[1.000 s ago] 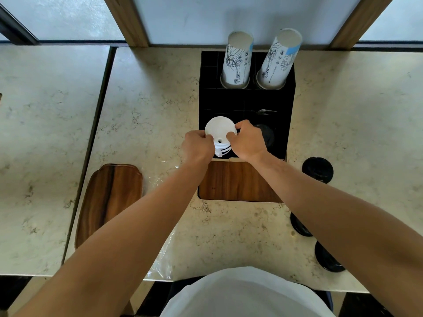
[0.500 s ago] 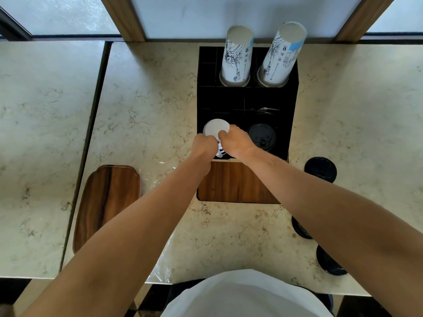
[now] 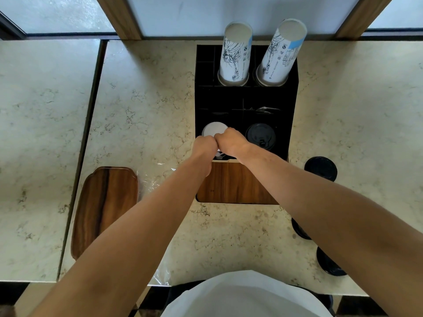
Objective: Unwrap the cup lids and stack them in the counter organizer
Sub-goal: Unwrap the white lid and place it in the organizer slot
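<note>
A black counter organizer (image 3: 293,110) stands on the marble counter. In its front left slot sits a stack of white cup lids (image 3: 211,130), mostly covered by my hands. My left hand (image 3: 204,146) and my right hand (image 3: 231,141) meet knuckle to knuckle over that stack, fingers curled down onto the lids. Black lids (image 3: 260,136) fill the front right slot. Loose black lids (image 3: 320,168) lie on the counter at the right, partly under my right forearm. Clear plastic wrap (image 3: 151,181) lies crumpled left of the organizer.
Two tall stacks of printed paper cups (image 3: 235,56) stand in the organizer's rear slots. A wooden tray (image 3: 103,207) lies at the front left, and a wooden panel (image 3: 229,184) fronts the organizer. A seam splits the counter at the left.
Both hands have carried the white lids down into the front left slot and drawn together over them; less of the top lid shows now.
</note>
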Motion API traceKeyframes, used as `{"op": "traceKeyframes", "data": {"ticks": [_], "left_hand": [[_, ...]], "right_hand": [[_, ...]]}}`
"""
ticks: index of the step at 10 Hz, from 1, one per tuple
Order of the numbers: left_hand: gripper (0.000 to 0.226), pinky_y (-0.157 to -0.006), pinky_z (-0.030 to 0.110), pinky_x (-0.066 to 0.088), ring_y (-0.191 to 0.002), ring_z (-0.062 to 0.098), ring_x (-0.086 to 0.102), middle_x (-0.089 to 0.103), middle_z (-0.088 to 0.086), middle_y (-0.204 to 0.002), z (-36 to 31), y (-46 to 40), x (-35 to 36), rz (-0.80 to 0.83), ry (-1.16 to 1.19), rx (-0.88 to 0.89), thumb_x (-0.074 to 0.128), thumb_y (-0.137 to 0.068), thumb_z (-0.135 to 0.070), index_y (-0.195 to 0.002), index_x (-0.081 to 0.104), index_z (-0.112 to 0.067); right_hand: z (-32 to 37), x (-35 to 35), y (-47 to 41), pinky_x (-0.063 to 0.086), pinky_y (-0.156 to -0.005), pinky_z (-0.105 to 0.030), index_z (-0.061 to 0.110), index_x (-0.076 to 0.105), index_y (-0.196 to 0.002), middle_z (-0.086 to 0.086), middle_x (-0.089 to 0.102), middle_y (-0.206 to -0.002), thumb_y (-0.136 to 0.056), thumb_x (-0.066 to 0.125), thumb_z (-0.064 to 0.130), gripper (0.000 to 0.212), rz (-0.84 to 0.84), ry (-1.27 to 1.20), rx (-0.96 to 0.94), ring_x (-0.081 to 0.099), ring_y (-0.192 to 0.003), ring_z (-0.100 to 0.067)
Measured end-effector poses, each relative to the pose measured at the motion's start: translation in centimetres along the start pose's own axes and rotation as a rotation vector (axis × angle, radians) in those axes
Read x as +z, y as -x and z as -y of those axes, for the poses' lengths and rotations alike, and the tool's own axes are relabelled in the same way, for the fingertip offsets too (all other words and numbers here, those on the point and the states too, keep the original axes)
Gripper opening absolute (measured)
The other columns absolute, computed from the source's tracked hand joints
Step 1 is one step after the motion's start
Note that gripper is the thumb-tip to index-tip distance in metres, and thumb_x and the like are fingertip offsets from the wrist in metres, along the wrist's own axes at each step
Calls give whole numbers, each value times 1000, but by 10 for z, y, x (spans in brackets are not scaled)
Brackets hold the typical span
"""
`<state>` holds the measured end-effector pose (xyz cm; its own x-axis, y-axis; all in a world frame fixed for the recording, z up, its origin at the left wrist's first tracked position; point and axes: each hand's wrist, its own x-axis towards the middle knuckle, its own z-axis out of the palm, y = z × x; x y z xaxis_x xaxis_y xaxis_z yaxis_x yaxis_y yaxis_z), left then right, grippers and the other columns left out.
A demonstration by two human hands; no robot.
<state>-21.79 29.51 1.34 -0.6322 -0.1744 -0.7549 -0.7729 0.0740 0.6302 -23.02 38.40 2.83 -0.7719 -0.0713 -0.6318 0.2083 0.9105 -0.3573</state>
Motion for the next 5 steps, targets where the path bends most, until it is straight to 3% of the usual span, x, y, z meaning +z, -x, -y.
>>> {"op": "traceKeyframes", "data": {"ticks": [1, 2, 3, 4, 5], "left_hand": [[40, -65, 30, 45, -63, 12, 45, 53, 29, -142, -3, 4, -1, -25, -26, 33, 39, -102, -9, -137, 49, 8], [39, -54, 24, 37, -61, 10, 41, 53, 29, -142, -4, 6, -2, -56, -91, 67, 37, -103, -8, -137, 48, 9], [39, -47, 20, 35, -59, 9, 37, 57, 29, -134, -1, 6, -6, -65, -182, 99, 37, -104, -7, -137, 47, 11], [38, -44, 17, 37, -59, 9, 38, 58, 19, -109, 2, 2, -8, -78, -230, 108, 38, -104, -6, -137, 48, 9], [25, -52, 21, 41, -66, 10, 49, 55, -1, -84, 8, 7, -12, -106, -233, 121, 47, -101, -7, -123, 58, -9]], "right_hand": [[3, 0, 1, 50, -100, -36, 1, 51, -141, -24, 51, -139, -103, 51, 10, 39, -4, -7, -6, 54, -127, -36], [0, 1, -3, 48, -106, -38, 3, 45, -146, -25, 44, -146, -105, 49, 13, 43, -1, 88, -59, 51, -131, -37], [0, 2, 1, 50, -99, -38, -3, 33, -150, -24, 52, -142, -102, 49, 15, 54, -81, -186, 114, 56, -126, -37], [2, 3, 6, 51, -97, -39, -3, 28, -152, -23, 55, -139, -102, 50, 15, 58, -97, -168, 108, 57, -124, -37], [-3, 3, 18, 52, -101, -42, -3, 35, -149, -23, 58, -136, -102, 53, 10, 52, -132, -184, 77, 59, -122, -36]]}}
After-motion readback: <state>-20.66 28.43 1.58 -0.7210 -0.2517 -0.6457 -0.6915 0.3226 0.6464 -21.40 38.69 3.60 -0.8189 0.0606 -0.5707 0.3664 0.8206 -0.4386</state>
